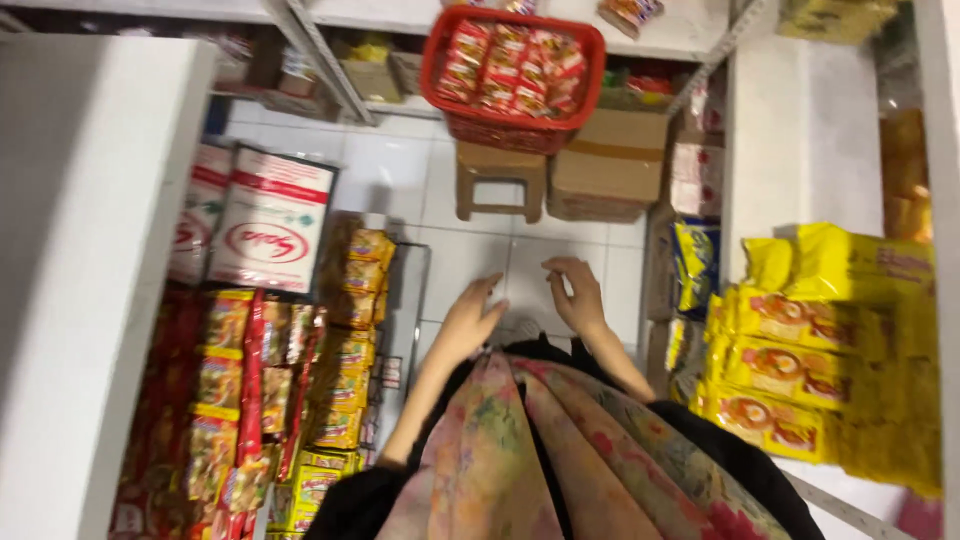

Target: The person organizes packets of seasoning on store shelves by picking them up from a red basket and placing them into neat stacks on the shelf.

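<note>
- At the far left a plain white shelf panel [90, 250] fills the edge of the head view, blurred and close to the camera.
- Just right of it, rows of red, yellow and green snack packets [235, 400] hang and stack down the left shelving, with more yellow packets [358, 300] beside them.
- Above those packets stand large white sacks with a red oval mark [270, 220], propped upright on the white tiled floor [400, 180].
- The person's left hand [468, 322] hovers over the floor in the middle of the aisle, fingers loosely spread and holding nothing.
- Below both hands hangs a pink, floral-patterned cloth [560, 450] over dark clothing.
- Ahead of the hands, well apart from them, a small brown wooden stool [500, 180] stands on the tiles.
- On top of that stool rests a red plastic basket [440, 60] filled with red and white sachet packs [515, 65].
- The right hand [578, 295] is near the left one but not touching it, fingers curled slightly, empty.
- Right of the stool sits a brown cardboard box [610, 165], touching the basket's lower edge.
- Further right a blue and yellow packet [695, 265] leans against the white shelf upright [790, 140].
- At the far right, bright yellow noodle packs [820, 350] lie stacked on the shelf.
</note>
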